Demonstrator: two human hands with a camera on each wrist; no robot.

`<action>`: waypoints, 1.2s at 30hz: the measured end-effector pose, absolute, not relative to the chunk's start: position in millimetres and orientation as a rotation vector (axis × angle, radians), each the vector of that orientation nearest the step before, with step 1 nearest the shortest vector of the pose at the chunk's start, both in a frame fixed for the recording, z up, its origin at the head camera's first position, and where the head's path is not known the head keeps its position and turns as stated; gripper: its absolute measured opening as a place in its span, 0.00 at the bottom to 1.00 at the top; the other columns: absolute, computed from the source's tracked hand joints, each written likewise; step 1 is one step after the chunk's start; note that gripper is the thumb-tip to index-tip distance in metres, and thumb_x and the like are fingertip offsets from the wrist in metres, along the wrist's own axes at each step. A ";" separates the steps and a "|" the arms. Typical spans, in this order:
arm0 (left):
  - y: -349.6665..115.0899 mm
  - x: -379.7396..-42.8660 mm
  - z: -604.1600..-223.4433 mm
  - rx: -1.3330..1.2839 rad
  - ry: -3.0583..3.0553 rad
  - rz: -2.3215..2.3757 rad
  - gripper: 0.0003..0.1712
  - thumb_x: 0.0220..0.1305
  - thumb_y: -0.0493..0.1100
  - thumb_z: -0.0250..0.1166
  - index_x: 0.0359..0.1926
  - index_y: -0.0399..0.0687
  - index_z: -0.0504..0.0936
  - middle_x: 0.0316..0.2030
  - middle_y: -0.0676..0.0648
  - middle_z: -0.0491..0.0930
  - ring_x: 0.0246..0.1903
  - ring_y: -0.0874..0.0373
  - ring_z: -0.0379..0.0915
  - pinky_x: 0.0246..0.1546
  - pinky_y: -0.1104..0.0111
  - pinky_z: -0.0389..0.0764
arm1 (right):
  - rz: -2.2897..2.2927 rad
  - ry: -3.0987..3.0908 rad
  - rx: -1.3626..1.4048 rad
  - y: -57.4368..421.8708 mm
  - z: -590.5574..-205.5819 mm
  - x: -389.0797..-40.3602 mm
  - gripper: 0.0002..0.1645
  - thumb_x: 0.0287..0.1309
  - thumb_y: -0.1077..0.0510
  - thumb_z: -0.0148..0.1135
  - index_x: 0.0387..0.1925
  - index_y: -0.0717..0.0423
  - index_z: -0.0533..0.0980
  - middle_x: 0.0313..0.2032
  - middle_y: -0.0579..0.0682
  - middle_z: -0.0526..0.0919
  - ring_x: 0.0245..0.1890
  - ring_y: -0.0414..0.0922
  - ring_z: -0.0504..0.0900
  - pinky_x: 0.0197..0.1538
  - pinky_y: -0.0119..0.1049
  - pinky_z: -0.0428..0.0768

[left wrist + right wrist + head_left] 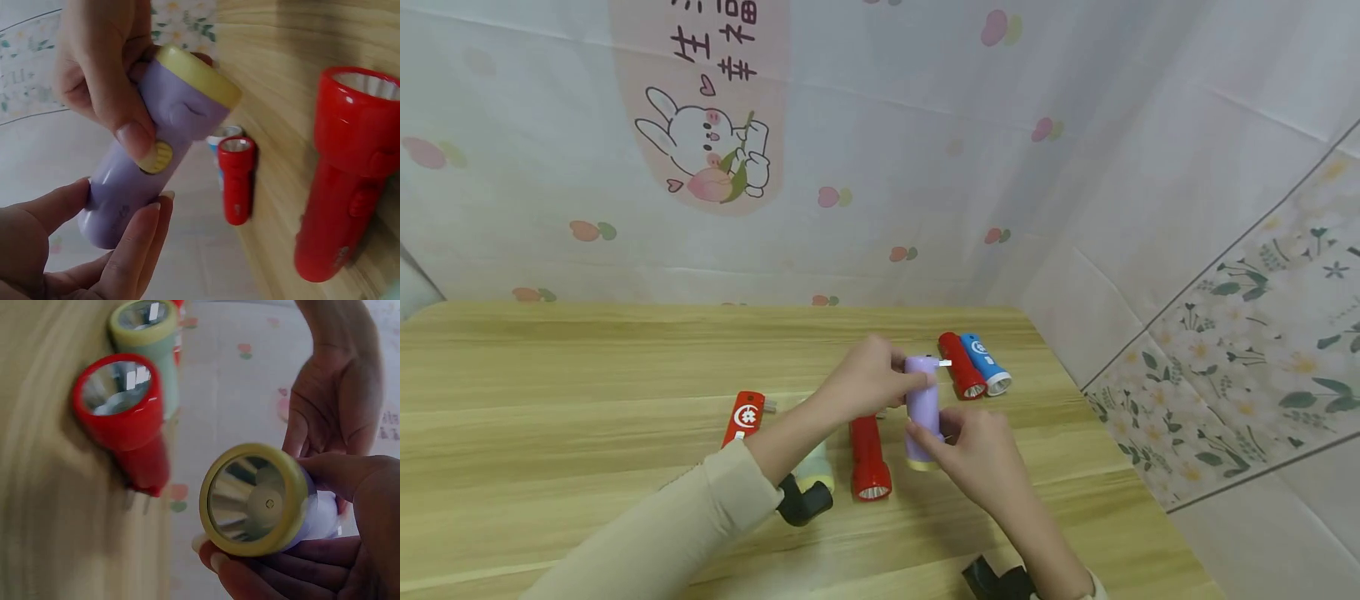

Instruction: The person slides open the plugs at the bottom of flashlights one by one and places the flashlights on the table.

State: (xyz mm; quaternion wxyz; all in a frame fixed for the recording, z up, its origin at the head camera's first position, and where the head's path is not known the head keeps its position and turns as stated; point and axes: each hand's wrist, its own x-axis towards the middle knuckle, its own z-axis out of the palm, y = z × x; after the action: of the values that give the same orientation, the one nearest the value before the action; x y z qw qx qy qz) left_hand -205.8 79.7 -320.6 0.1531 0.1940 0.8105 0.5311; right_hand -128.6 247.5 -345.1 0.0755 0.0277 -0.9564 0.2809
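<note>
A purple flashlight (922, 408) with a yellow lens ring is held above the table between both hands. My left hand (876, 379) grips its tail end, where a pale plug piece sticks out to the right in the head view. Farther down the body, my right hand (977, 454) holds the lamp end. In the left wrist view the right thumb (137, 140) presses on the yellow ridged switch (157, 157). The right wrist view looks into the clear lens and reflector (253, 500), which show no light.
On the wooden table (587, 367), a red flashlight (869, 458) lies just left of the purple one. Beyond it are a pale green flashlight (816, 468), partly behind the left forearm, and another red one (747, 414). A red flashlight (962, 367) and a blue one (988, 364) lie at the back right.
</note>
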 end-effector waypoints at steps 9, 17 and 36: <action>100.4 -207.8 -343.4 0.413 2.331 1.375 0.22 0.63 0.48 0.71 0.23 0.33 0.83 0.11 0.47 0.73 0.11 0.60 0.68 0.12 0.77 0.65 | 0.852 -2.968 0.013 257.5 -368.9 -133.4 0.17 0.58 0.48 0.72 0.21 0.53 0.84 0.16 0.41 0.82 0.17 0.34 0.74 0.20 0.27 0.71; 111.4 -212.5 -359.9 0.405 2.424 1.231 0.19 0.59 0.48 0.73 0.21 0.41 0.78 0.15 0.46 0.79 0.12 0.59 0.73 0.13 0.75 0.68 | 0.789 -3.037 0.030 260.4 -385.0 -138.4 0.27 0.58 0.49 0.71 0.08 0.50 0.73 0.08 0.38 0.68 0.13 0.33 0.63 0.17 0.25 0.57; 130.0 -222.9 -373.8 0.375 2.449 0.991 0.17 0.59 0.43 0.74 0.25 0.35 0.79 0.19 0.42 0.84 0.21 0.50 0.87 0.18 0.74 0.81 | 0.727 -3.094 -0.021 261.0 -400.1 -141.1 0.31 0.58 0.48 0.68 0.06 0.46 0.63 0.06 0.37 0.61 0.11 0.34 0.58 0.17 0.26 0.54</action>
State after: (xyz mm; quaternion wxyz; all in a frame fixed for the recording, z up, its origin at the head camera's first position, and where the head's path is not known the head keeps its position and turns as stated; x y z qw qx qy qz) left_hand -222.9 130.0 -373.8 0.2343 0.1367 0.8922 0.3611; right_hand -141.1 261.0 -400.1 -0.0185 -0.0066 -0.9733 0.2287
